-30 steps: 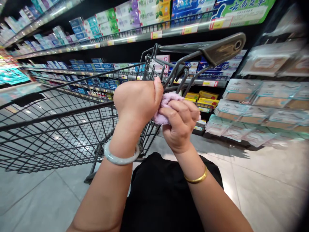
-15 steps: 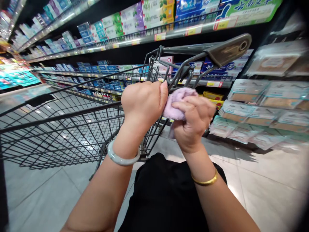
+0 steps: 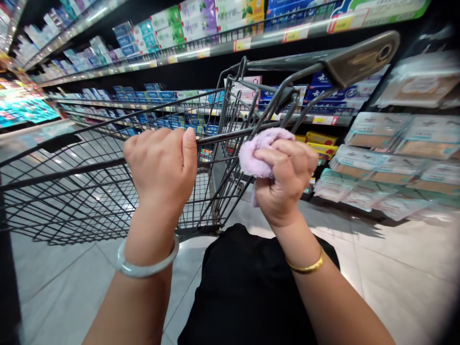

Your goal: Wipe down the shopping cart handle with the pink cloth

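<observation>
You are in a shop aisle, over a floor of pale grey tiles point(image 3: 377, 273), with dark shelves of boxed goods point(image 3: 201, 21) running along the far side and clear, flat hanging packets point(image 3: 381, 127) at the right. In front of you stands a shopping cart of black wire mesh point(image 3: 72, 175), its grey push handle point(image 3: 359, 60) slanting up toward the upper right.

The lilac, fluffy fabric cloth point(image 3: 256, 155) is bunched into a rounded wad, its surface soft and thick, with a fold curling over at the top. A narrow end of it hangs below the wad, beside your right wrist.

Your right hand point(image 3: 287, 179) is closed on this cloth: the fingers press into its right side, so most of the wad bulges out on the left of your knuckles. The cloth sits at the cart's upper rim, just in front of the bar in this view; you cannot tell how firmly it touches the metal.

Your left hand point(image 3: 160, 167) is curled over the same rim bar, its back toward you and its fingertips hidden. The cloth is to the right of that hand and apart from it, with bare bar showing between.
</observation>
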